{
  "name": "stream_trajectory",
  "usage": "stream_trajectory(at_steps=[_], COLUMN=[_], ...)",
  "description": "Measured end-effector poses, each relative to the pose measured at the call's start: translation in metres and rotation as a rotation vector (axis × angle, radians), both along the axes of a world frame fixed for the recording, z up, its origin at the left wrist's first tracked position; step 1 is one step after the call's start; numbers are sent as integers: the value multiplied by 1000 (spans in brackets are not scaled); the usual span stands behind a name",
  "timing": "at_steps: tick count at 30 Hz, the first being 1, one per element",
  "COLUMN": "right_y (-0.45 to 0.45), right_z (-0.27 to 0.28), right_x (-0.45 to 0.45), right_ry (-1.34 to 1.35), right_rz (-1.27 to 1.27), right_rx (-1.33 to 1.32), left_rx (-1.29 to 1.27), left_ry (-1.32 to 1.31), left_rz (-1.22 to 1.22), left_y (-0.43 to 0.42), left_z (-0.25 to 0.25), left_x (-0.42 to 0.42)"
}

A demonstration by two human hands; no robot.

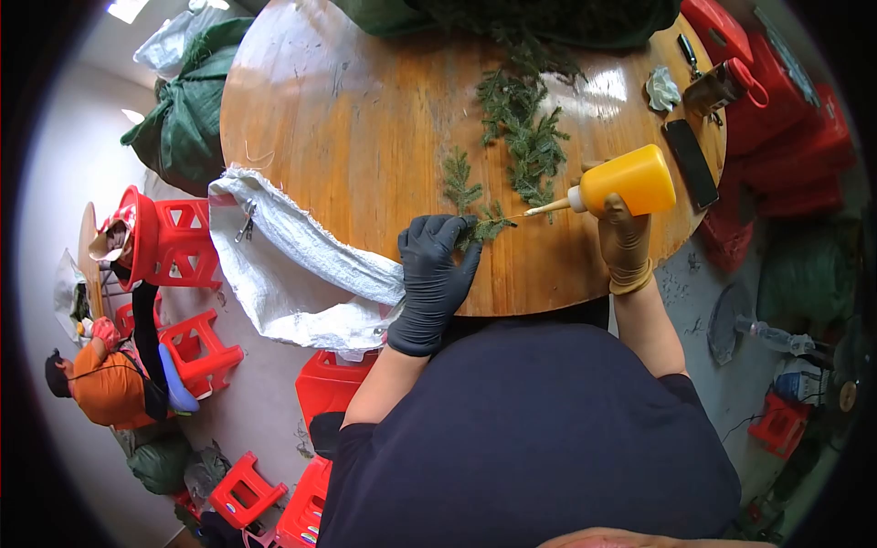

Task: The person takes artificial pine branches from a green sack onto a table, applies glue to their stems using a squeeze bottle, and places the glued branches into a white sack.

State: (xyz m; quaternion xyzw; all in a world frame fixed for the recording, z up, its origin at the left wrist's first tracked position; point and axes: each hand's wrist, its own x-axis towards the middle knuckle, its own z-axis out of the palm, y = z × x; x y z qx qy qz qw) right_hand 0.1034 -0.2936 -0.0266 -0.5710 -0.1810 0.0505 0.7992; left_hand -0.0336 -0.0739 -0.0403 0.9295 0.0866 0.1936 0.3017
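My left hand (pixel 433 279), in a black glove, pinches a small green artificial fir sprig (pixel 491 224) above the near part of the wooden table. In a tan glove, my right hand (pixel 626 242) is wrapped round a yellow squeeze bottle (pixel 637 183). The bottle lies tilted on its side, its long pale nozzle (pixel 550 208) pointing left toward the sprig's stem end. Whether the tip touches the stem I cannot tell. Another fir sprig (pixel 461 181) rests just beyond my left hand. More fir branches (pixel 530 137) trail from the far edge down to the nozzle.
On the round wooden table (pixel 356 119), a phone (pixel 691 164), a dark jar (pixel 714 91) and crumpled paper (pixel 662 89) sit at right. A white woven sack (pixel 292 265) hangs over the left edge. Red stools (pixel 247 490) stand at left, near a person in orange (pixel 114 388).
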Motion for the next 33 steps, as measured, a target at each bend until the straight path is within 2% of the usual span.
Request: stream_trajectory(at_steps=[8,10,11,13,16,17,19,21,22,23,25,27,29,32,33], right_y=[-22,-31,-34,-43,-62,-65,-69,-72,-73,-72,-70,-74,-66,-64,-64], right_z=[-6,-12,-14,-22,-40,-48,-54,-56,-57,-58,-60,-55,-49,-47,-45], right_x=[-15,-15,-15,-15,-12,-11,-7,-4,-1,-1,-4,-2,-9,-9,-9], right_ry=[52,131,138,185,240,283,248,232,246,254,282,275,228,211,240], right_rz=[-39,-42,-28,-36,2,10,23,52,55,50,76,65,39,68,121], right_rx=[71,118,125,159,231,293,298,268,295,322,314,294,257,306,342], left_rx=[-32,-309,-301,-606,-902,-924,-848,-764,-753,-645,-209,124,145,92,163], left_ry=[-32,-129,-125,-380,-482,-557,-612,-608,-543,-395,-342,-282,-362,-303,-240], left_rz=[-16,-68,-53,33,277,311,426,545,632,750,868,874,717,297,123], left_y=[4,9,13,23,59,76,109,141,147,158,164,156,144,115,104], left_z=[-2,-3,-5,-6,11,15,17,-1,-3,-12,-18,-10,2,27,40], left_x=[-2,-7,-12,-25,-62,-73,-99,-128,-135,-147,-151,-140,-106,-40,-18])
